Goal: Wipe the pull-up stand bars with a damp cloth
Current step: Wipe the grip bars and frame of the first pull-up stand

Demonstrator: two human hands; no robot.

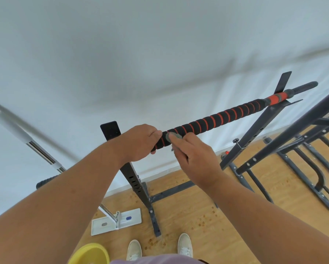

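Wood-grain floor (226,216) far below both grips, white wall (121,54) beyond them. Black steel stand (135,180) runs under my left grip, its upright dropping straight down from the wrist; a second upright (255,128) props the far end, well off to the right of my right grip. More dark frames (293,149) further right, apart from all this. Mop (26,138) leans away to the left of the left grip, its flat white head (116,221) on the floor below. Yellow bowl (91,254) and my shoes (184,244) lower still.

Task thing: foam-wrapped bar (217,119), black with orange spiral, starts inside my left grip and stretches up and right past the right grip to an orange collar.

Left hand (140,143): clenched round the near end of the bar, fingers curled over the top, steadying it. Right hand (196,161): just beside the left, pinching a small grey-green cloth (174,137) between thumb and fingertips and pressing it on the bar's top. Cloth mostly hidden, only a wad shows; damp or not, can't tell.

Step, my guess: wiping, at the near end, most of the foam length apparently not yet covered. Next move calls for sliding the right grip along the bar away from the left, toward the orange collar, wrapping the cloth round to catch the underside, left staying clamped so the bar doesn't roll. Spiral grooves likely need firmer pressure.
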